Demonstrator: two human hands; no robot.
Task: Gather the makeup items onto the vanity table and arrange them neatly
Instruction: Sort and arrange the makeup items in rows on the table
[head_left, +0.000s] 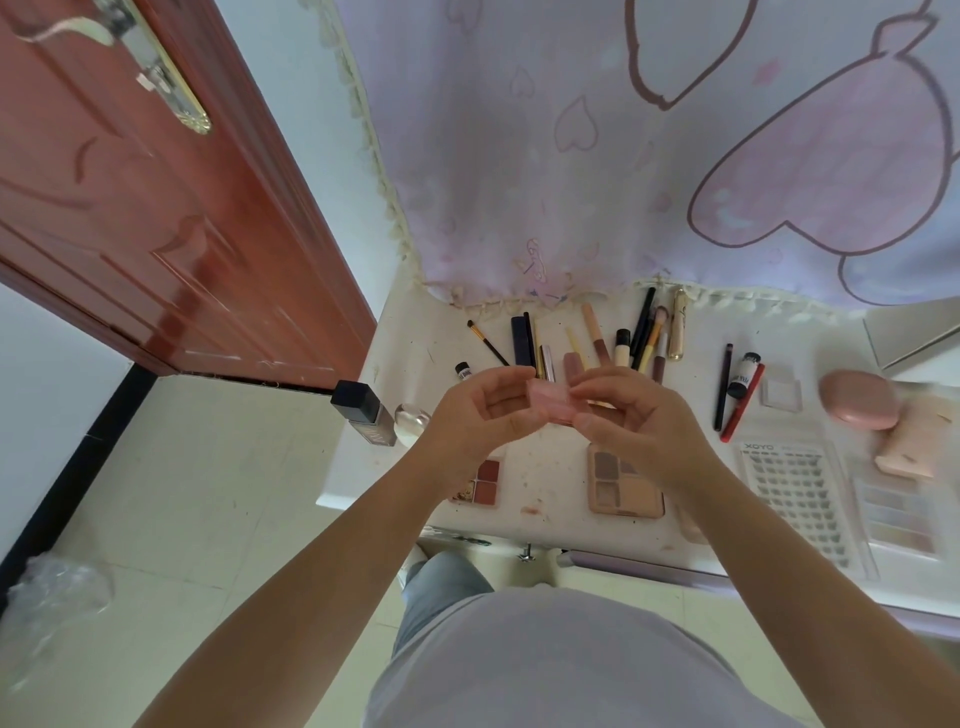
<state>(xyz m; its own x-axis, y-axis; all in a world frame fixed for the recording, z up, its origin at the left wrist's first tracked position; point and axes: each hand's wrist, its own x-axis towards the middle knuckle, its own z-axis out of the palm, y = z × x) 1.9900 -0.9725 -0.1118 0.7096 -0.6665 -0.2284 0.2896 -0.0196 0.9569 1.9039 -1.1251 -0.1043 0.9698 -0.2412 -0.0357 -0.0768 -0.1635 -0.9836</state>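
My left hand (475, 415) and my right hand (631, 421) together hold a small pink translucent case (550, 400) above the white vanity table (415, 332), fingertips on each end. Below my hands lie a beige eyeshadow palette (623, 480) and a red palette (483, 483), partly hidden by my left wrist. A row of brushes, pencils and tubes (597, 338) lies along the back. At the left edge stand a foundation bottle with a black cap (363, 413) and a round pearly jar (410, 421).
To the right lie a red pencil (743, 402), a pink oval compact (860, 400), a false-lash tray (795, 499) and a pale palette (898, 519). A pink printed cloth (623, 156) hangs behind the table. A red-brown door (156, 208) is at left, above tiled floor.
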